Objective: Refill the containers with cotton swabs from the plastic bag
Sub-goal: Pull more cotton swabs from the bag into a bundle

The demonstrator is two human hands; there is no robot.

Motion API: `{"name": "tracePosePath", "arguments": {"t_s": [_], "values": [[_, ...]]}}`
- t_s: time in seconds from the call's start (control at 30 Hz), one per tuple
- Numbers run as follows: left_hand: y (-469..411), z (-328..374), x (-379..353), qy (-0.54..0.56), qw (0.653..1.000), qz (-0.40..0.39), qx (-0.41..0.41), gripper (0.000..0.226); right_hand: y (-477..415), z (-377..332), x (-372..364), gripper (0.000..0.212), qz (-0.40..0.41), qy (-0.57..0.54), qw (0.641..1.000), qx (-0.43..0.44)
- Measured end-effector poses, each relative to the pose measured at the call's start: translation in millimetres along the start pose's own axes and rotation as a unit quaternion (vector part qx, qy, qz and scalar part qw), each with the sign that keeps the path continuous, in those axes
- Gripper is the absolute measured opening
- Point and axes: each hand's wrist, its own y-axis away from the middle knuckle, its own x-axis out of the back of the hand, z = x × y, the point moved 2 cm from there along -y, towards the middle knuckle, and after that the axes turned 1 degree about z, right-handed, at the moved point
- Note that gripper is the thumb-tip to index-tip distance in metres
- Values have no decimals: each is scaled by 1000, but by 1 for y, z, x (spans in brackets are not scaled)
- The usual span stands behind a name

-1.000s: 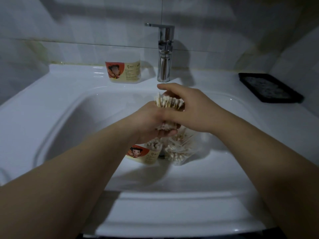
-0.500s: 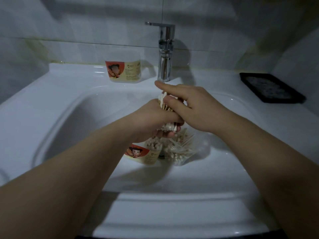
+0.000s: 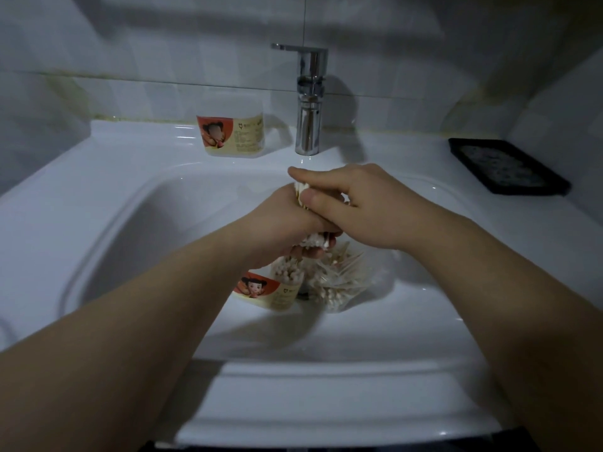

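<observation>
My left hand [image 3: 287,223] grips a bundle of cotton swabs [image 3: 315,240] above the sink basin; white tips stick out below the fist and at the top. My right hand [image 3: 355,203] lies over the bundle's top, its thumb and fingers pressing on the swab ends. Right below, a clear container [image 3: 277,285] with an orange cartoon label stands in the basin, packed with swabs. Beside it to the right lies the clear plastic bag [image 3: 339,282] holding loose swabs. A second labelled container [image 3: 231,132] stands on the ledge left of the tap; its contents are not visible.
A chrome tap [image 3: 308,102] rises behind my hands. The white sink [image 3: 137,223] has a wide rim on all sides. A black tray [image 3: 509,166] sits on the right ledge by the tiled wall.
My right hand has closed lower over the top of the bundle, covering most of the upper swab tips. My left hand keeps its grip in about the same place.
</observation>
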Motion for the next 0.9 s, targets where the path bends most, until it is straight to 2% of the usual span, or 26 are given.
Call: {"name": "tracePosePath", "arguments": {"t_s": [0.2,0.4,0.5,0.6,0.63,0.73,0.77,0.9], "values": [[2,-1,0,0,1000,-8,-19,12,0,-1,-4,47,-28,44,999,12],[0,1,0,0,999,-23,-28,21,1,-2,-4,35,22,-20,999,-30],[-1,0,-4,-58,997,-12,-57,22,1,-6,-4,31,27,-33,997,-65],[-5,-3,-4,-91,993,-10,-71,41,0,-9,-6,27,9,-32,996,-81],[-4,-3,-5,-86,994,-16,-62,56,-1,-10,-7,28,10,-38,996,-81],[-2,-1,-6,-76,997,-1,5,127,-2,-11,-7,34,6,-53,996,-75],[0,-2,-6,-75,997,1,24,138,-2,-10,-7,34,-1,-49,996,-77],[4,0,-3,-100,994,7,31,143,-2,-10,-8,36,-31,-32,995,-90]]}}
